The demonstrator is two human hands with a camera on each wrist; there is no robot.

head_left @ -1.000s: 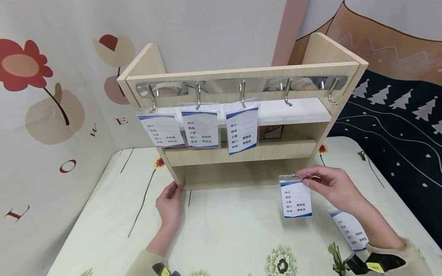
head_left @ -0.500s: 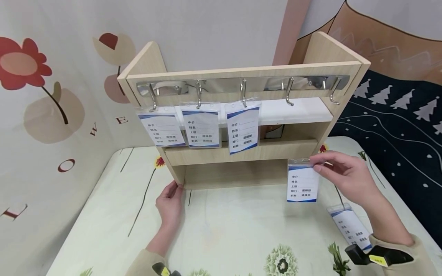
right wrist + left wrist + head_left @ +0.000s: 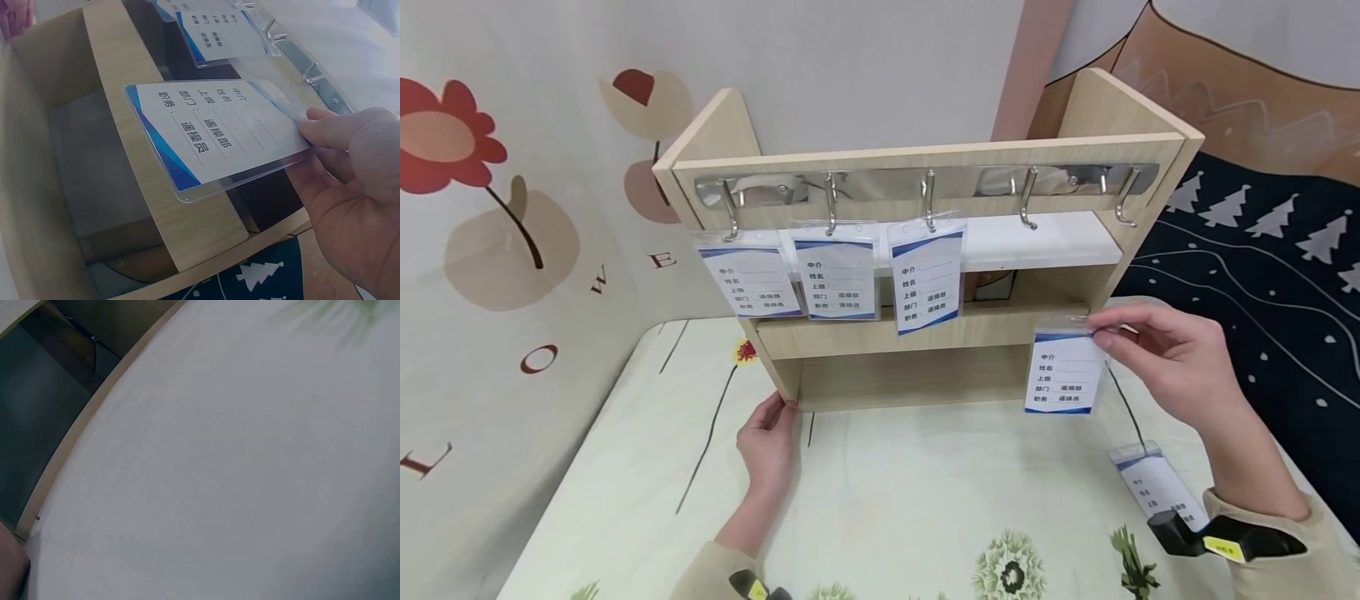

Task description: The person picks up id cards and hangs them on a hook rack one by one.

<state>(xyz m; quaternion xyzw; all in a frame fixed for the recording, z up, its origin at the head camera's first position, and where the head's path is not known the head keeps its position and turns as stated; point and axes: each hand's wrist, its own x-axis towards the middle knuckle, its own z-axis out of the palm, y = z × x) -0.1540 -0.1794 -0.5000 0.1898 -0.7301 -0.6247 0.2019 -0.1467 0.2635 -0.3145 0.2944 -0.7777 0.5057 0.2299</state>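
In the head view, my right hand pinches a clear-sleeved ID badge by its top right corner, in front of the right part of a pale wooden shelf. The right wrist view shows the badge's printed face, with the thumb on its upper edge. My left hand grips the shelf's lower left corner; its fingertips are partly hidden. Three similar badges hang from the left hooks of a metal rail: a left one, a middle one and a right one.
Two further hooks, an inner one and an outer one, are at the rail's right end. Another badge lies on the flowered cloth, partly behind the right wrist camera. Patterned curtains stand left and right.
My right hand has lifted the badge up and slightly right, from low over the cloth to the height of the shelf's lower board. The left hand keeps its place.
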